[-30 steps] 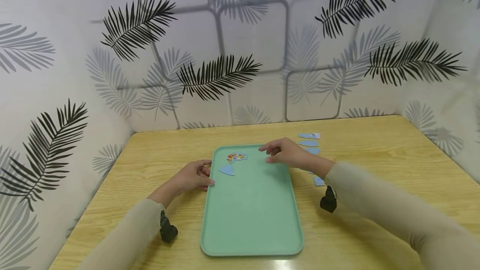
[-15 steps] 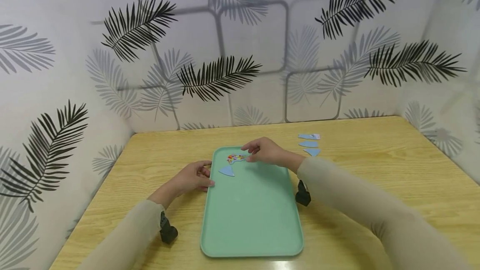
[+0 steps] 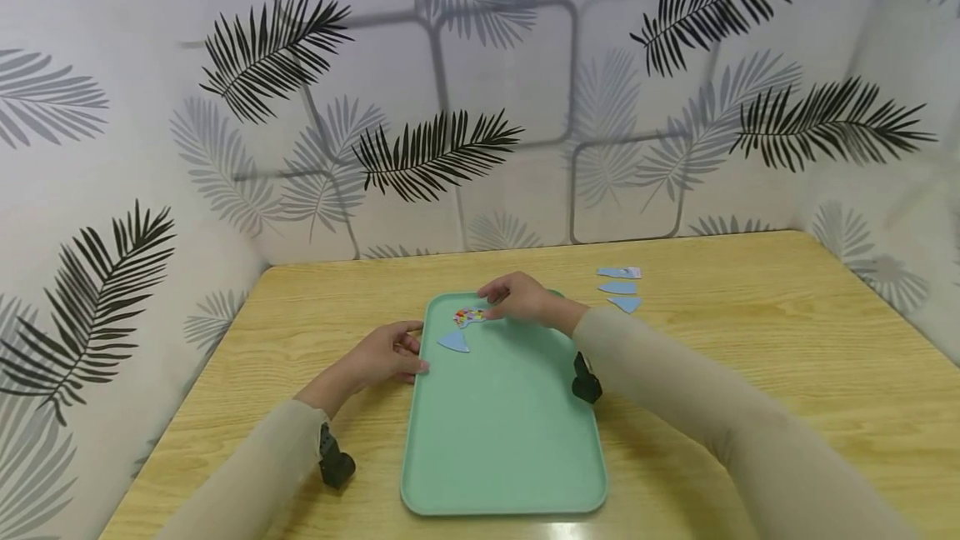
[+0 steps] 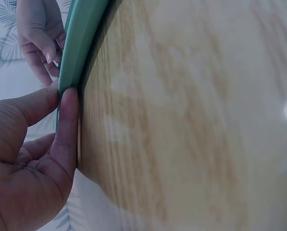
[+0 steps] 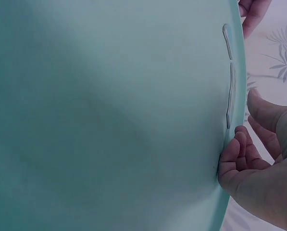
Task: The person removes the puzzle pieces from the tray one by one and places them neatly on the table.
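My left hand (image 3: 386, 357) grips the left rim of a green tray (image 3: 502, 440) between thumb and fingers. Over the tray's far end, my right hand (image 3: 521, 298) reaches close to a multicoloured puzzle piece (image 3: 468, 317). In the right wrist view, the right hand (image 5: 263, 163) has its thumb apart, while loosely bent fingers touch the tray near its rim. No held thing shows there; a thin dark line beside the fingertips is unclear. A light blue wedge-shaped piece (image 3: 454, 341) lies on the tray below the multicoloured one. Seen edge-on in the right wrist view are flat pieces (image 5: 230, 94).
Right of the tray, on the wooden table (image 3: 750, 340), lie three pale blue pieces (image 3: 618, 287) in a column. The right sleeve (image 3: 675, 382) covers the area below them. A leaf-patterned wall (image 3: 517, 190) stands behind the table.
My right hand has moved left across the tray toward the multicoloured piece, then slightly farther. Its sleeve now hides pieces that showed lower right. The left hand and tray have stayed put.
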A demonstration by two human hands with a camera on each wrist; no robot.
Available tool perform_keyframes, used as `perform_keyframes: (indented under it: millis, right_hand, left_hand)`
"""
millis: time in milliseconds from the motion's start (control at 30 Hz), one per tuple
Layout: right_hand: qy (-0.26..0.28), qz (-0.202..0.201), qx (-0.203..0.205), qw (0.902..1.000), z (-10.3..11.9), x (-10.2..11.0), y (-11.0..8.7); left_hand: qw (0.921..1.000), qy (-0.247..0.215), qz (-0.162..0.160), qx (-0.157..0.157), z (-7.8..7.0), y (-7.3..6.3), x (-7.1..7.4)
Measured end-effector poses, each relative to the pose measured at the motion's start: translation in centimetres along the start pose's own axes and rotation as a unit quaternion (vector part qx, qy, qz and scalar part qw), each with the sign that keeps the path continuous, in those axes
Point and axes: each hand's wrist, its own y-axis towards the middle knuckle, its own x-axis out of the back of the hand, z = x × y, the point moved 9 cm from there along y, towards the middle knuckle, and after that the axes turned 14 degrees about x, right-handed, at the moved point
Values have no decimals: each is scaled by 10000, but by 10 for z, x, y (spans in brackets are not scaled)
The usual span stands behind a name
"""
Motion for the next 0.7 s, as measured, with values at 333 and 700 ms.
perform_keyframes:
  millis: [333,700]
  right_hand:
    - [-401,99,-138,9990,-2,-11,5]
    - [-952,37,-17,9955,6,-16,4]
  left_hand:
    - [9999,-83,-19,81,1,1,0]
    - [10000,-74,22,-5,0,-1,-1]
